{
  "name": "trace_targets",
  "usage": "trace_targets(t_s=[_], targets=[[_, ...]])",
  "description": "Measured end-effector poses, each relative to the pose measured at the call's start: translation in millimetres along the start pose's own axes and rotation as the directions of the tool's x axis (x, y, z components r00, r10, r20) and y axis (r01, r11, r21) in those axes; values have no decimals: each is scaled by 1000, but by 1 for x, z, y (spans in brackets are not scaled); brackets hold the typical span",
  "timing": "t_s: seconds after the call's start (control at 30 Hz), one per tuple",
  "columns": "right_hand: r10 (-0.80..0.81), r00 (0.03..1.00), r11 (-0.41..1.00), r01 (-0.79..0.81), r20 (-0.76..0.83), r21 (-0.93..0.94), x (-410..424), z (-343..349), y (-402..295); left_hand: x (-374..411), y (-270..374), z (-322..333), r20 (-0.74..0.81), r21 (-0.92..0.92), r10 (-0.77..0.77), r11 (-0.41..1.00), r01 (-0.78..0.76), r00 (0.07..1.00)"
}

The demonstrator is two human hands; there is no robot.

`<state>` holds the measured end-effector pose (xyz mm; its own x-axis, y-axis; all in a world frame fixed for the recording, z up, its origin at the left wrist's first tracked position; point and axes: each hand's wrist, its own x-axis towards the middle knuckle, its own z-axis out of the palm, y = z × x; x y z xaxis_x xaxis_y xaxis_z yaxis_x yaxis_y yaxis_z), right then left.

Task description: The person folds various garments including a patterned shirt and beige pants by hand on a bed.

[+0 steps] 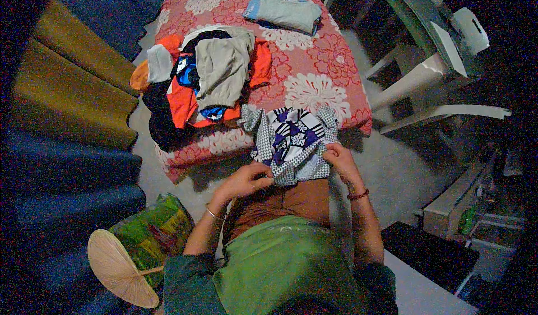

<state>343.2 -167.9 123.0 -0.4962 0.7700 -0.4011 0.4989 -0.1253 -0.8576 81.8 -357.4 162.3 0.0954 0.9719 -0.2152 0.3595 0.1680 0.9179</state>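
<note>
A patterned garment (pixel 296 136) in white, black and purple, with checked trim, lies partly across my lap and partly on the near edge of the bed. At its lower left, my left hand (pixel 250 178) pinches the cloth between thumb and fingers. My right hand (pixel 339 159) grips the checked edge on the other side. Up and to the left sits a heap of clothes: grey shorts (pixel 222 71) on top, orange-red cloth (pixel 181 105) and black cloth (pixel 162 117) beneath. A folded light-blue and grey cloth (pixel 286 14) rests farther back.
Beneath the clothes is a red bedspread (pixel 353 92) with white flowers. Blue and mustard curtains (pixel 80 84) hang at left. A round woven hand fan (pixel 119 268) and a green printed bag (pixel 147 226) are at lower left. White furniture parts (pixel 420 77) stand at right.
</note>
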Motion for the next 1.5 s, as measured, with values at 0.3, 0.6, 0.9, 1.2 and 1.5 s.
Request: trace_targets(t_s=[0.3, 0.6, 0.9, 1.2, 1.5], targets=[[109, 994, 955, -104, -2, 279, 4, 4, 36, 15, -1, 35, -362, 51, -305, 937, 346, 881], [92, 995, 659, -43, -24, 750, -3, 21, 18, 11, -10, 43, -328, 24, -346, 927, 374, 879], [123, 991, 531, -108, 50, 841, -1, 14, 20, 4, 6, 45, -232, -775, -508, 612, 158, 830], [77, 989, 473, -150, 128, 868, -1, 17, 14, 9, -7, 43, -255, -961, -443, 213, -175, 860], [111, 994, 692, -73, -6, 718, 10, 25, 46, 18, -5, 43, -199, -979, -591, 147, -138, 782]])
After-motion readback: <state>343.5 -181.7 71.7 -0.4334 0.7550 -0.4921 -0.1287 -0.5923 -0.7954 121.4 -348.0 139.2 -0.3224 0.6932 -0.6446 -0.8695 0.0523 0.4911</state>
